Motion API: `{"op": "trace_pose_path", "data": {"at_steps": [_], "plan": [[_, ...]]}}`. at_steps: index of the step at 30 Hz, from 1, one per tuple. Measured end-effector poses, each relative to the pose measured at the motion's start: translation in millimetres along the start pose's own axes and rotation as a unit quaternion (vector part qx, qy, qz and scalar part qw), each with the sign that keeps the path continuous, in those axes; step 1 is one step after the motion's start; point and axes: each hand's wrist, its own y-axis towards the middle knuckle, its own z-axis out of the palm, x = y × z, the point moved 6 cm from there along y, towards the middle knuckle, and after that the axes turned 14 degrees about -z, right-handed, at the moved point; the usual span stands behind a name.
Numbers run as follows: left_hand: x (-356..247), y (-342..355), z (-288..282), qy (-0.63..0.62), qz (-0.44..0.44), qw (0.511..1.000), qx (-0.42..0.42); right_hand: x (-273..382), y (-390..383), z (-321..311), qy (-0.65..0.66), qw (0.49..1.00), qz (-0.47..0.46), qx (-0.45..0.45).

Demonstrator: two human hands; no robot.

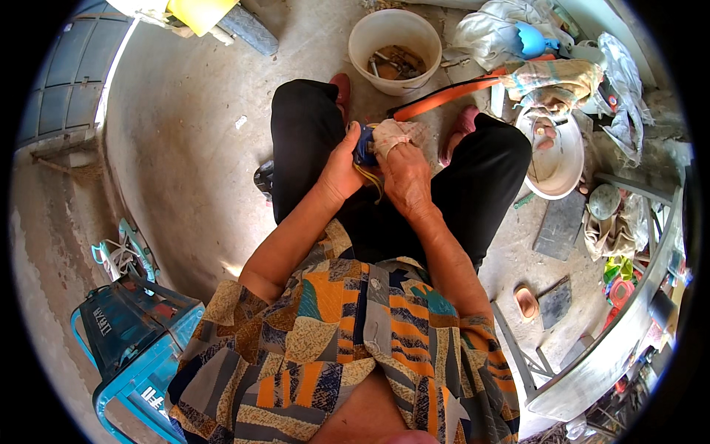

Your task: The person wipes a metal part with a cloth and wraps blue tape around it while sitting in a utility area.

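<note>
Between my knees, my left hand (342,164) is closed around a small dark-blue object (363,145), thumb along its side. A yellow strand (367,175), perhaps a wire, hangs from it. The object's kind is hidden by my fingers. My right hand (407,176) grips a bunched pale cloth (390,135), dirty pink-white, and presses it against the far right side of the blue object. Both hands are close together over my dark trousers.
Beyond my feet stands a white bucket (395,22) with brownish contents. An orange-and-black strip (447,96) slants to its right. A white basin (569,159), plastic bags (503,31) and a bench (592,388) are on the right. A teal machine (140,325) sits at left.
</note>
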Motion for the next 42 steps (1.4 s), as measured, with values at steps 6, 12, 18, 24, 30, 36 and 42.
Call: {"op": "trace_pose_path", "data": {"at_steps": [6,12,18,24,30,36,42], "plan": [[2,-1,7,-0.002,0.008,1.000,-0.021,2,-8,13,-0.009,0.999,-0.023,0.042],[-1,5,0,0.004,0.026,0.999,-0.020,-7,-4,12,-0.044,0.998,0.039,0.019],[-5,10,-3,-0.016,0.031,0.999,-0.020,5,-11,21,-0.040,0.997,-0.019,0.063],[-4,12,-10,-0.018,0.026,0.999,-0.018,-16,-4,24,-0.057,0.998,0.040,0.008],[-12,9,-6,0.021,0.090,0.996,-0.001,-42,-13,23,0.278,0.914,0.270,-0.122],[-16,5,6,0.067,0.143,0.987,-0.017,-59,-41,50,0.402,0.835,0.346,-0.146],[-13,-1,-2,0.148,0.098,0.982,-0.059,-69,-46,46,0.435,0.789,0.388,-0.193]]}}
